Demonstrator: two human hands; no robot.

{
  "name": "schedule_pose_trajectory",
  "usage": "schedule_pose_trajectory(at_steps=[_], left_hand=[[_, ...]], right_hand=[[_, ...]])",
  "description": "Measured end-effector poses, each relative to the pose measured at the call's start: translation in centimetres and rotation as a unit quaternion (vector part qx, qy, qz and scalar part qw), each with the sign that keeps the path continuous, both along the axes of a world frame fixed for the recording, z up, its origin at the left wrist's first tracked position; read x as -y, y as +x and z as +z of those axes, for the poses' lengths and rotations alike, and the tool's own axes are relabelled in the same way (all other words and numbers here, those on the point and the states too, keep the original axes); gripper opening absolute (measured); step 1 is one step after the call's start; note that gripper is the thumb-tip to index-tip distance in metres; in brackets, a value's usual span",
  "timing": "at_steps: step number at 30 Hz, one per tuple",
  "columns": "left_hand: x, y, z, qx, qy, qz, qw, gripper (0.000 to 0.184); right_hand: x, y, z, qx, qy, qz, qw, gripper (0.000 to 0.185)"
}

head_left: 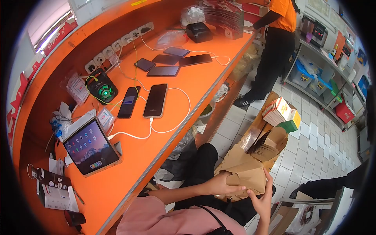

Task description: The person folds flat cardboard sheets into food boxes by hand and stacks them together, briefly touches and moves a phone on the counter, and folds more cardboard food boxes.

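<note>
Both of my hands are on a folded piece of brown paper (250, 176), held above my lap. My left hand (219, 185) grips its near left side, the fingers partly hidden behind the paper. On the other side, my right hand (263, 199) has its thumb at the lower edge and its fingers up along the right side. Just beyond them, more folded brown paper pieces (275, 141) lie on a low bench, where a stack of printed red-and-white cartons (277, 111) also stands.
On the orange counter (164, 105) to my left are a tablet (92, 145), several phones (156, 100), charging cables, a small speaker (102, 87) and a black printer (199, 32). A person in an orange shirt (282, 15) stands at its far end. A metal shelf rack (309, 74) lines the right.
</note>
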State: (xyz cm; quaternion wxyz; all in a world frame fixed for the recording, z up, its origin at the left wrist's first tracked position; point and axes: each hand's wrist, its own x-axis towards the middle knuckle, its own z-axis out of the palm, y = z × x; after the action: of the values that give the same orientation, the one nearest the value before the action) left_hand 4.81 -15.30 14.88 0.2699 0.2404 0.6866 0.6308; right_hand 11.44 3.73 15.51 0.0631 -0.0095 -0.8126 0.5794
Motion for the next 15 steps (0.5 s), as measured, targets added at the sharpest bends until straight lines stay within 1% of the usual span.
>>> schedule_pose_trajectory(at_steps=[2, 5, 7, 8, 10, 11, 13, 14, 15], left_hand=[[0.3, -0.2, 0.1, -0.009, -0.002, 0.007, 1.0, 0.051], [0.4, -0.4, 0.3, 0.022, -0.016, -0.012, 1.0, 0.054], [0.0, -0.4, 0.1, 0.066, 0.051, -0.01, 0.996, 0.051], [0.0, -0.4, 0.3, 0.067, 0.052, -0.013, 0.996, 0.051], [-0.2, -0.7, 0.8, 0.094, 0.111, 0.01, 0.989, 0.047], [-0.4, -0.7, 0.4, 0.094, 0.113, 0.007, 0.989, 0.047], [-0.5, -0.9, -1.0, 0.054, 0.043, 0.019, 0.997, 0.043], [-0.7, -0.9, -1.2, 0.055, 0.043, 0.018, 0.997, 0.043], [-0.9, -1.0, -1.3, -0.003, 0.026, 0.031, 0.999, 0.043]], right_hand=[[0.2, -0.4, -0.5, 0.006, -0.009, -0.001, 1.0, 0.076], [0.2, -0.6, -0.7, -0.005, -0.01, 0.001, 1.0, 0.077], [0.0, -0.8, -0.1, 0.008, -0.041, -0.008, 0.999, 0.077], [-0.1, -0.7, -0.2, 0.009, -0.04, -0.011, 0.999, 0.077], [0.0, -0.8, -0.7, -0.004, -0.071, -0.036, 0.997, 0.076], [0.2, -0.9, -0.9, -0.005, -0.069, -0.038, 0.997, 0.076], [0.4, -0.9, -1.2, -0.013, 0.007, -0.038, 0.999, 0.075], [0.4, -1.0, -1.4, -0.013, 0.007, -0.039, 0.999, 0.075], [0.4, -1.1, -1.5, -0.005, -0.005, -0.039, 0.999, 0.073]])
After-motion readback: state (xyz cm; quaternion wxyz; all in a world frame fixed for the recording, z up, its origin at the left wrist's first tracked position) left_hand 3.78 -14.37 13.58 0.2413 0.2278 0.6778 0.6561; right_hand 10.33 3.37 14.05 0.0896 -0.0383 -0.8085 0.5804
